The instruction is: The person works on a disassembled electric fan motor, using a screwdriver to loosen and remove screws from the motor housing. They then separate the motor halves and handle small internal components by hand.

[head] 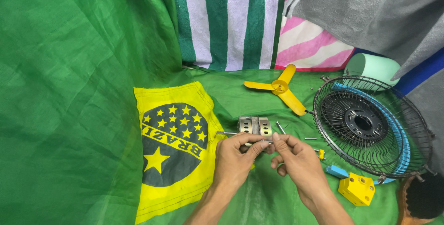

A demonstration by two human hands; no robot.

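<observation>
My left hand (235, 159) and my right hand (296, 158) meet over the green cloth, fingertips together on a small grey metal motor block (254, 126) with a thin shaft sticking out to the left. Both hands pinch this block between thumbs and fingers. Its lower part is hidden behind my fingers. A yellow three-bladed fan propeller (279, 89) lies just beyond the hands.
A black wire fan guard (370, 123) with a blue rim lies at the right. Near it are a yellow plastic box (356, 189), a small blue piece (336, 171), loose screws (280, 127) and a mint-green round housing (373, 67). Green, striped and grey cloths hang behind.
</observation>
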